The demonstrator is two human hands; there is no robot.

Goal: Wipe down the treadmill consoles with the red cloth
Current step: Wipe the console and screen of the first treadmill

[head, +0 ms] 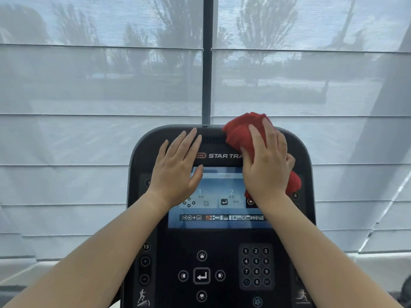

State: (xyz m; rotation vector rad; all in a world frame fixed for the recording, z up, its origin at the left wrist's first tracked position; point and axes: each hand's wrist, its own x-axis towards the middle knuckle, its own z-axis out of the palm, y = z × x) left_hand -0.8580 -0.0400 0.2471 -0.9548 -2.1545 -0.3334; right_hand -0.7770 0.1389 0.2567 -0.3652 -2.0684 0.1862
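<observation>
A black treadmill console (222, 245) with a lit blue screen (219, 210) fills the lower middle of the view. The bunched red cloth (243, 127) lies on the console's upper right corner. My right hand (265, 165) presses flat on the cloth, fingers pointing up, covering part of the brand lettering and the screen's top right. My left hand (178, 170) rests flat and spread on the console's upper left, over the screen's top left corner, holding nothing.
Below the screen sit arrow and enter buttons (201, 275) and a number keypad (256, 266). Behind the console hang pale translucent window blinds (89, 130), split by a dark vertical window frame (207, 63).
</observation>
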